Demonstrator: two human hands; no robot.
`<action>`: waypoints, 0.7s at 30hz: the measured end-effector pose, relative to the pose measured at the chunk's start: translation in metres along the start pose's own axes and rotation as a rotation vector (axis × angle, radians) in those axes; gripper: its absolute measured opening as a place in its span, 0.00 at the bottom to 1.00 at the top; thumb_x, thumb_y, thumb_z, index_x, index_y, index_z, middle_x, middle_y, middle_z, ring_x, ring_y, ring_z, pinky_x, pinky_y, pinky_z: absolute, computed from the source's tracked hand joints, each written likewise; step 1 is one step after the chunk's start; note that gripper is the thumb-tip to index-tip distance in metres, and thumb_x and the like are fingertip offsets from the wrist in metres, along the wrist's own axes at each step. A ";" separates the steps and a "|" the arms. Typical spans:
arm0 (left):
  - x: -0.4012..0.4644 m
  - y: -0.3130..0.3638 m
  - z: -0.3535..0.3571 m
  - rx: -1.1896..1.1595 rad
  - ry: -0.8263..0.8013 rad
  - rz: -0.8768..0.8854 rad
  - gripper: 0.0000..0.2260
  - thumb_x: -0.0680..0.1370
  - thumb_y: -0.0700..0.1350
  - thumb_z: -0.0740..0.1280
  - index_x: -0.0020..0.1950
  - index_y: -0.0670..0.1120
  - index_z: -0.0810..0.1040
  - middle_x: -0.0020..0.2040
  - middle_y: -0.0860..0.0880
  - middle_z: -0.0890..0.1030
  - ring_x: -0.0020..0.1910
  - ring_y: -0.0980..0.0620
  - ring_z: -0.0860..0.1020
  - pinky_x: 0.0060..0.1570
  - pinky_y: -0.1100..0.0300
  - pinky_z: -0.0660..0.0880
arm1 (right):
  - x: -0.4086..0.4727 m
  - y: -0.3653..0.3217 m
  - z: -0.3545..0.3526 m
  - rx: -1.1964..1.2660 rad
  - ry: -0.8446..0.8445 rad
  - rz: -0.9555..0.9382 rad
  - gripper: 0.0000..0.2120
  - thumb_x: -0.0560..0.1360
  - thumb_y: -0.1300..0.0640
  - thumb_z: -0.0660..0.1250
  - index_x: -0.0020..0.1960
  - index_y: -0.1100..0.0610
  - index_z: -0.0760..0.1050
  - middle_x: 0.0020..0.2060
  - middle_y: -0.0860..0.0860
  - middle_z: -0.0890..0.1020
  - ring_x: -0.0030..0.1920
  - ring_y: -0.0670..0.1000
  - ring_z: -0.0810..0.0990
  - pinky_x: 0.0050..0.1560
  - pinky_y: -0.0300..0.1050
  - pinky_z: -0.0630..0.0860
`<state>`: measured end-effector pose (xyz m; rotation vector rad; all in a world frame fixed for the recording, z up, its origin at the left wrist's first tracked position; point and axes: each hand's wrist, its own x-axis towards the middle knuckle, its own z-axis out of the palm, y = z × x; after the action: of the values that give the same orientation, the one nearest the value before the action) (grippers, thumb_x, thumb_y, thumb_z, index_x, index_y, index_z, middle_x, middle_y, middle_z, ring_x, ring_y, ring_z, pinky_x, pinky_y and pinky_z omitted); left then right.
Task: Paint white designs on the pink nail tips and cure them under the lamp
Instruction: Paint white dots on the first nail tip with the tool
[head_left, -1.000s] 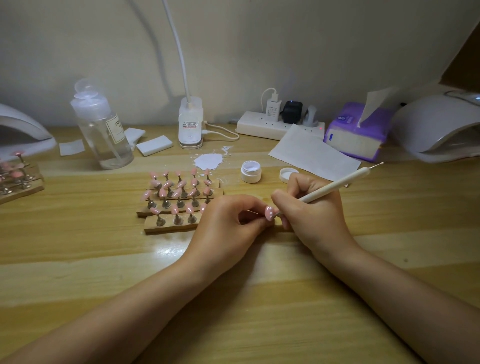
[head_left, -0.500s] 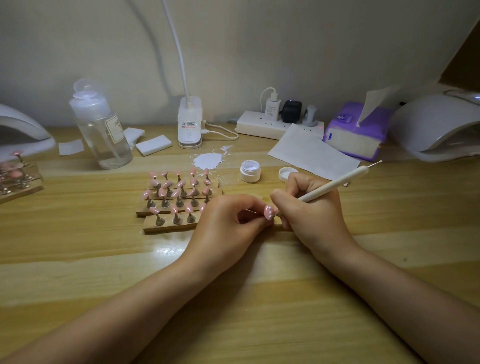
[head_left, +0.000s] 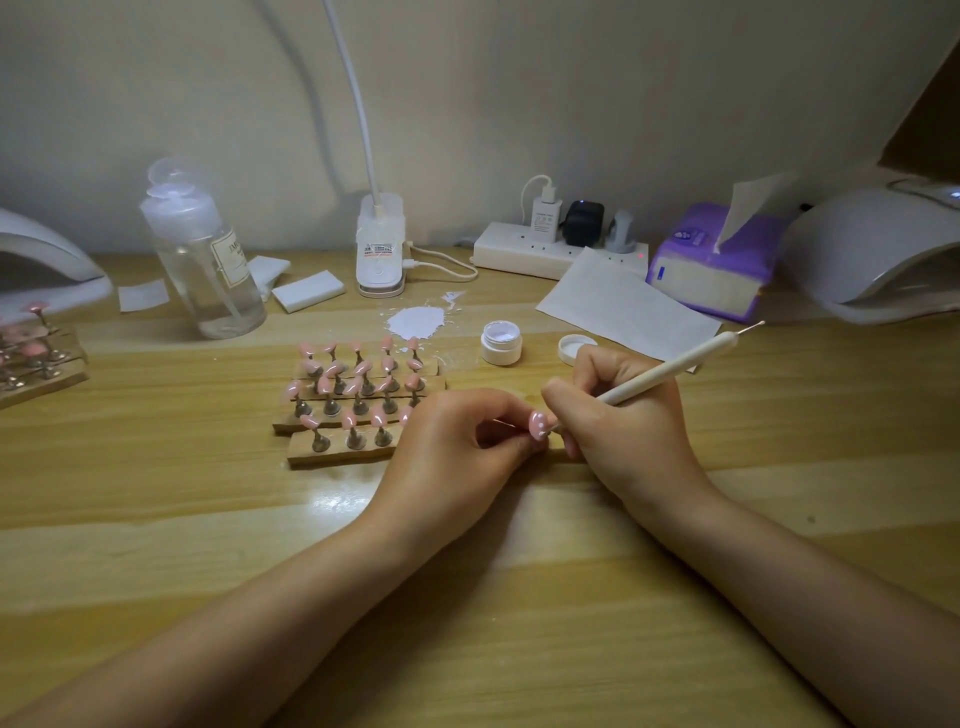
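Your left hand (head_left: 457, 441) pinches the little pink nail tip on its metal stand (head_left: 538, 423), low over the wooden desk (head_left: 156, 493). Your right hand (head_left: 618, 415) grips the thin white dotting pen (head_left: 675, 366), tip touching the nail. Hardly anything has moved since a second ago. White dots show now, so you are still painting, not curing.

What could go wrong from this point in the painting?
The left hand pinches the nail tip while the right hand works the pen on it; a slip could smear the white dots. The open jar sits just beyond the hands and might get knocked.
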<state>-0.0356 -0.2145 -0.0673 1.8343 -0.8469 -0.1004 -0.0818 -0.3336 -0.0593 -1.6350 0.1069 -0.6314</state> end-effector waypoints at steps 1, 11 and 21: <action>0.000 0.000 0.000 -0.002 -0.001 0.001 0.04 0.71 0.35 0.71 0.41 0.42 0.83 0.38 0.50 0.84 0.40 0.56 0.81 0.44 0.68 0.76 | 0.000 0.000 0.000 0.003 -0.001 0.002 0.20 0.66 0.73 0.62 0.22 0.57 0.61 0.13 0.46 0.70 0.17 0.41 0.67 0.22 0.30 0.64; 0.000 0.000 0.000 0.011 -0.003 0.003 0.04 0.71 0.35 0.71 0.41 0.43 0.83 0.38 0.52 0.83 0.38 0.60 0.80 0.41 0.71 0.73 | 0.000 0.001 0.000 0.004 -0.001 0.008 0.19 0.65 0.73 0.62 0.22 0.57 0.62 0.14 0.47 0.70 0.17 0.41 0.68 0.21 0.30 0.64; 0.000 0.000 0.000 0.018 0.001 -0.001 0.04 0.71 0.35 0.71 0.42 0.42 0.83 0.39 0.50 0.84 0.40 0.57 0.81 0.43 0.69 0.76 | 0.000 0.001 -0.001 0.008 -0.003 0.005 0.20 0.66 0.73 0.62 0.22 0.56 0.62 0.14 0.46 0.71 0.17 0.41 0.68 0.21 0.30 0.64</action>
<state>-0.0354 -0.2145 -0.0674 1.8517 -0.8485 -0.0923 -0.0822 -0.3340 -0.0599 -1.6280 0.1063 -0.6246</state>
